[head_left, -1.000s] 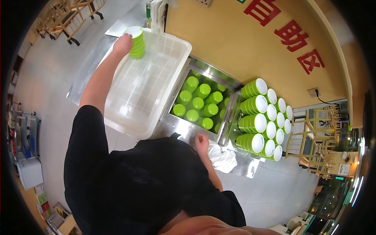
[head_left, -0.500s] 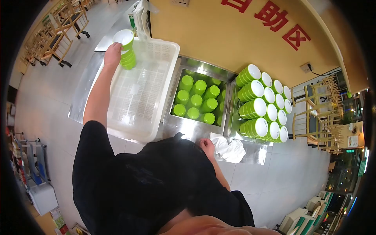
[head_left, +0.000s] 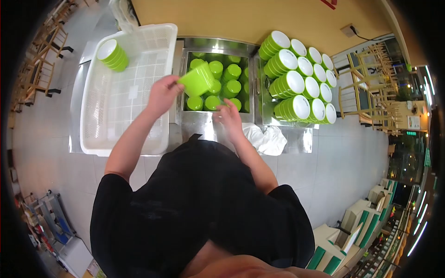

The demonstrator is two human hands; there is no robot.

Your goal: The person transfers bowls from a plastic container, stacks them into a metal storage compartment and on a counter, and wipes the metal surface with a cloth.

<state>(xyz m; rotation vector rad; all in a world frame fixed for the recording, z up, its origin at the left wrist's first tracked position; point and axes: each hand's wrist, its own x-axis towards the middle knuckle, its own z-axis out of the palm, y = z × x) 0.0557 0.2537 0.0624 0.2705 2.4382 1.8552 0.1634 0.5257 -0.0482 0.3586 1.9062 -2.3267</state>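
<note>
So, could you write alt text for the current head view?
A person's left hand holds a green cup or stack above a steel basin of upturned green cups, the right hand nearby. A white basket stands left, stacked cups right.

- The wall (head_left: 241, 18) is yellow-brown, with a socket (head_left: 346, 31) and black plug (head_left: 353, 29).
- The floor (head_left: 296, 169) has gray tiles.
- Wooden chairs (head_left: 357, 92) stand on both sides.
- Green and cream furniture (head_left: 354, 217) sits low right.
- Long white lights (head_left: 417, 239) glow far right.
</note>
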